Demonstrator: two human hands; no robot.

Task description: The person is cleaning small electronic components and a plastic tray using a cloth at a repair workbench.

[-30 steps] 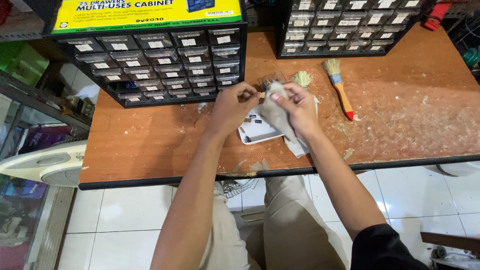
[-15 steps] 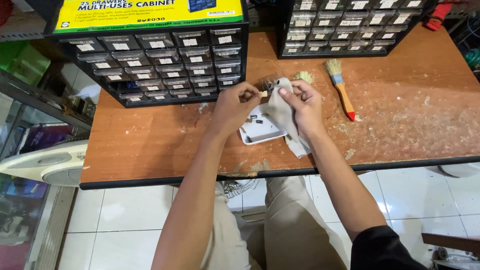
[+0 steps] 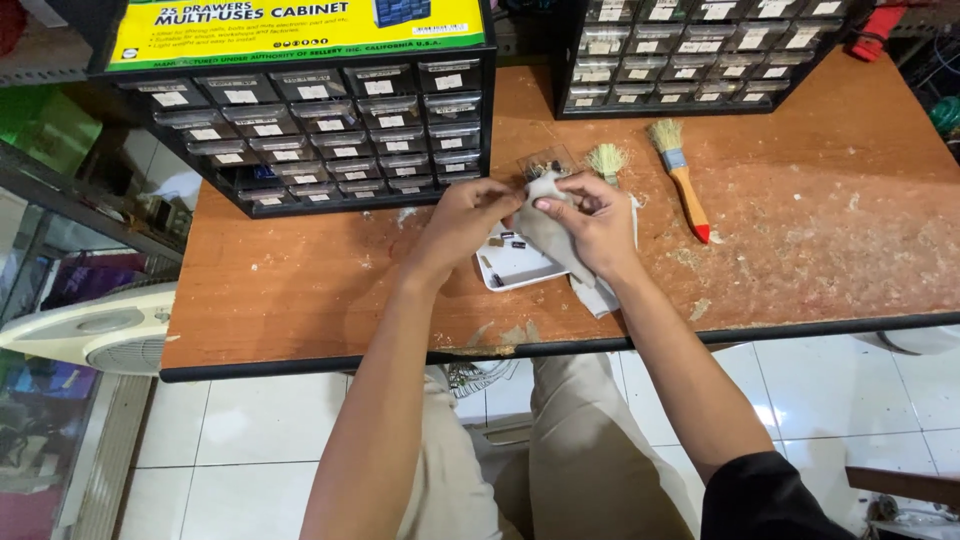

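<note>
Work surface is a brown wooden table [image 3: 830, 250] with a black edge strip — top scuffed, scratched and marked with pale residue. Two black small-parts drawer cabinets stand at its rear: one at left [image 3: 330, 130] with a yellow-green card on top, one at right [image 3: 700, 50]. Floor is white glossy tile [image 3: 250, 440] reflecting light; a white fan [image 3: 100, 335] sits low at left — beside metal shelving [image 3: 60, 180] holding mixed goods.

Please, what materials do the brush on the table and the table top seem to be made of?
Brush: handle looks like varnished wood with a red tip, a metal band, pale bristles. Table top: probably wood board with worn brown finish, scuffed pale in patches, dark edge strip.
</note>
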